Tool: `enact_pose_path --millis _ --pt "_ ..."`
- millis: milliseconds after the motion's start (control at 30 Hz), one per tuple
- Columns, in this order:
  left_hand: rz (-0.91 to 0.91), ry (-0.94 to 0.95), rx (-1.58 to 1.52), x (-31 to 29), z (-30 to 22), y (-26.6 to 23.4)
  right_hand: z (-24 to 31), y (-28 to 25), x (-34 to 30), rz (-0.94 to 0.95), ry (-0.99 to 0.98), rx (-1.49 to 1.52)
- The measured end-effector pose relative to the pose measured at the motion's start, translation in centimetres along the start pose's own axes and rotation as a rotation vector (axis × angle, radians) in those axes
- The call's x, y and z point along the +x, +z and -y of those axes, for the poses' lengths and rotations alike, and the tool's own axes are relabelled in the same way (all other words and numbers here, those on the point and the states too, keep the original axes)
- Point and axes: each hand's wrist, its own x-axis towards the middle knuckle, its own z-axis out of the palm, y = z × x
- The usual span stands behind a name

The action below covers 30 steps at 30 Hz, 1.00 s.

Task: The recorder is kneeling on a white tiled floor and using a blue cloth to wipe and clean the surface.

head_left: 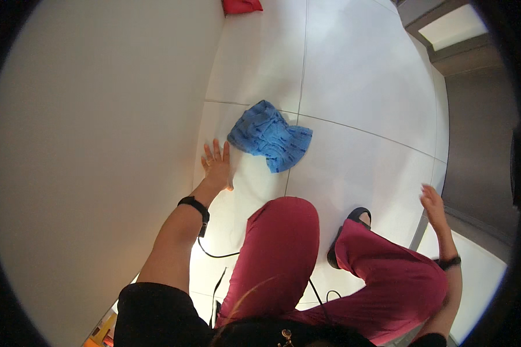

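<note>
A crumpled blue cloth (270, 137) with darker blue marks lies bunched on the white tiled floor (364, 92). My left hand (217, 168) is just to the left of the cloth, its fingers spread and holding nothing. It is close to the wall, and whether it touches the floor or the wall I cannot tell. Out to the far right is my right hand (433, 203), beyond my bent right knee, seen from the side. Its fingers are loosely stretched with nothing visible in them. Dark bands circle both wrists.
A pale wall (104, 127) rises along the left. On the right stands dark grey furniture (480, 139). A red item (242, 6) lies at the far edge of the floor. Black cable (217, 254) trails by my knees, and a black sandal (334, 248) is on my right foot.
</note>
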Motion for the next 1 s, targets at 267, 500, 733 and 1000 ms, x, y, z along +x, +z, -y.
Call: enact_pose_path --millis 267,500,733,1000 --pt "-0.539 0.355 -0.234 1.4 -8.2 -3.8 -15.9 -2.8 -16.2 -0.136 0.700 0.274" --pt "-0.512 0.463 -0.100 3.4 -10.0 -4.6 -17.8 4.6 -15.2 0.016 0.616 0.284" --pt "-0.844 0.100 -0.204 9.3 -5.9 -3.9 -22.4 5.6 -19.0 0.052 0.628 0.413" --pt "-1.024 -0.148 -0.475 20.2 -4.4 -10.6 -21.5 7.5 -21.7 0.034 0.730 0.330"
